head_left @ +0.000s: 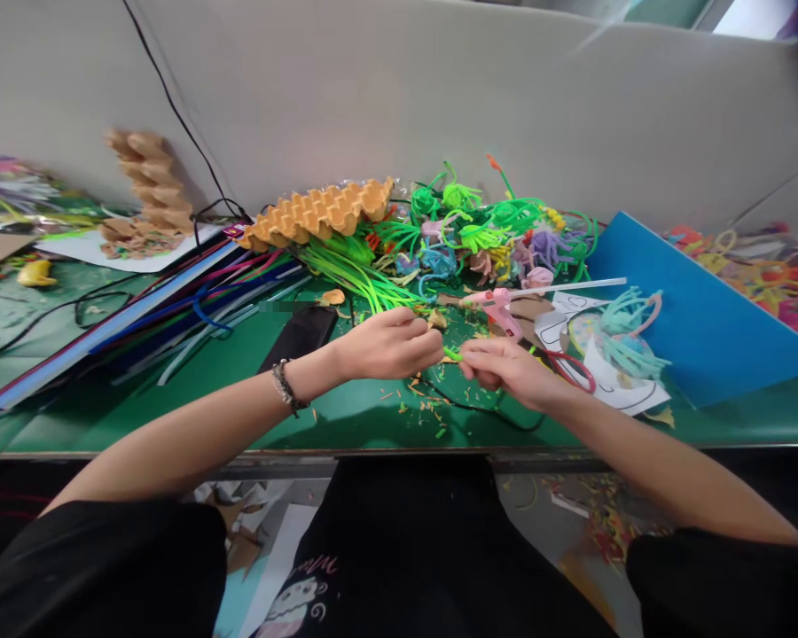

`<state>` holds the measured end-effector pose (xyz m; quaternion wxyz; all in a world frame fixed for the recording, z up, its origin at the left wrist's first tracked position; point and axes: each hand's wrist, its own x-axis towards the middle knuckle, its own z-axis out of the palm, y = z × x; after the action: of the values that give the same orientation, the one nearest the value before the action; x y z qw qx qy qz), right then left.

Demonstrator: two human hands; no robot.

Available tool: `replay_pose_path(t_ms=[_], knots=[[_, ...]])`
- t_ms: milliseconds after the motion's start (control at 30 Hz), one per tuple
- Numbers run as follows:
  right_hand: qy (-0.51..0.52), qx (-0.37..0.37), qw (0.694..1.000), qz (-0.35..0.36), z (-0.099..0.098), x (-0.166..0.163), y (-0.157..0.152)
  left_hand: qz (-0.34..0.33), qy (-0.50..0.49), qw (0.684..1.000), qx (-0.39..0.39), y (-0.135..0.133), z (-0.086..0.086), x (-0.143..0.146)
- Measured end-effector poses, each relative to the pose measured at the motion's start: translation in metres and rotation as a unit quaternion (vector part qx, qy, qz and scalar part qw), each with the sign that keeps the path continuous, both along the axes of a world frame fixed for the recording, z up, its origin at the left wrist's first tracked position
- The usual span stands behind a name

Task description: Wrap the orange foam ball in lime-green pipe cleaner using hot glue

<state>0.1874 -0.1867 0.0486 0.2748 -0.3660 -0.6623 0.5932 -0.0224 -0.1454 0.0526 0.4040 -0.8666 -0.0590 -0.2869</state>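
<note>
Both hands meet over the middle of the green table. My left hand (395, 344) is closed, its fingertips pinching one end of a bright green pipe cleaner (451, 354). On the other end my right hand (502, 368) is closed too, thumb and finger pressed together. Only a short green stretch shows between the hands; the rest is hidden by fingers. Just behind my right hand lies a pink glue gun (501, 310) with a long clear glue stick. Red-handled scissors (575, 370) rest beside my right wrist. A bundle of green pipe cleaners (365, 275) lies beyond my left hand.
An egg carton (319, 213) rests on bundled dark and blue pipe cleaners (199, 301) at left. Behind is a heap of coloured pipe-cleaner pieces (492, 226). A blue board (692, 310) leans at right, near cut white paper (621, 381). Scraps and a black cord litter the table.
</note>
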Motion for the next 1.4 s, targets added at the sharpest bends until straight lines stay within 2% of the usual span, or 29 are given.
replay_pose_path(t_ms=[67,100,267,367,467,533,567,633,700,733,833,900,1000,1133,1200,1267,1400], knots=[[0.083,-0.119,0.989,-0.007,-0.007,-0.001,-0.001,-0.006,-0.004,1.0,0.007,-0.001,-0.001,0.002],[0.103,-0.144,0.984,-0.01,-0.01,-0.001,-0.002,-0.006,-0.003,1.0,0.004,0.0,-0.002,0.004],[0.127,-0.132,0.982,-0.036,-0.01,-0.004,-0.001,0.023,-0.018,0.999,-0.015,0.009,-0.006,0.008],[0.134,-0.109,0.983,-0.059,-0.004,-0.004,0.003,0.063,-0.07,0.989,-0.112,0.015,-0.01,0.008],[0.149,-0.072,0.984,-0.064,0.002,-0.003,0.006,0.064,-0.156,0.945,-0.279,0.015,-0.021,0.006],[0.163,-0.046,0.984,-0.059,0.005,-0.003,0.006,0.046,-0.245,0.873,-0.419,0.014,-0.034,0.004],[0.17,-0.036,0.983,-0.058,0.006,-0.003,0.006,0.037,-0.289,0.82,-0.493,0.012,-0.041,0.003],[0.184,-0.024,0.981,-0.057,0.009,-0.003,0.006,0.019,-0.341,0.691,-0.637,0.007,-0.055,0.001],[0.198,-0.016,0.978,-0.057,0.011,-0.004,0.005,-0.004,-0.345,0.569,-0.747,-0.001,-0.064,0.002],[0.205,-0.011,0.977,-0.058,0.012,-0.005,0.005,-0.02,-0.337,0.522,-0.783,-0.006,-0.066,0.004],[0.226,-0.003,0.972,-0.056,0.013,-0.008,0.003,-0.075,-0.324,0.418,-0.846,-0.018,-0.064,0.012],[0.237,-0.005,0.971,-0.045,0.012,-0.009,0.001,-0.11,-0.348,0.378,-0.85,-0.021,-0.06,0.018],[0.238,-0.009,0.971,-0.021,0.011,-0.007,-0.002,-0.15,-0.379,0.366,-0.837,-0.018,-0.06,0.021],[0.224,0.008,0.974,-0.027,0.011,0.003,-0.003,-0.206,-0.355,0.354,-0.84,-0.013,-0.068,0.013],[0.218,0.013,0.975,-0.033,0.009,0.009,-0.003,-0.208,-0.341,0.357,-0.845,-0.015,-0.069,0.008],[0.213,0.02,0.976,-0.039,0.007,0.013,-0.002,-0.17,-0.329,0.39,-0.843,-0.02,-0.065,0.004],[0.198,0.045,0.977,-0.064,0.0,0.02,-0.003,-0.125,-0.316,0.501,-0.796,-0.029,-0.053,0.003]])
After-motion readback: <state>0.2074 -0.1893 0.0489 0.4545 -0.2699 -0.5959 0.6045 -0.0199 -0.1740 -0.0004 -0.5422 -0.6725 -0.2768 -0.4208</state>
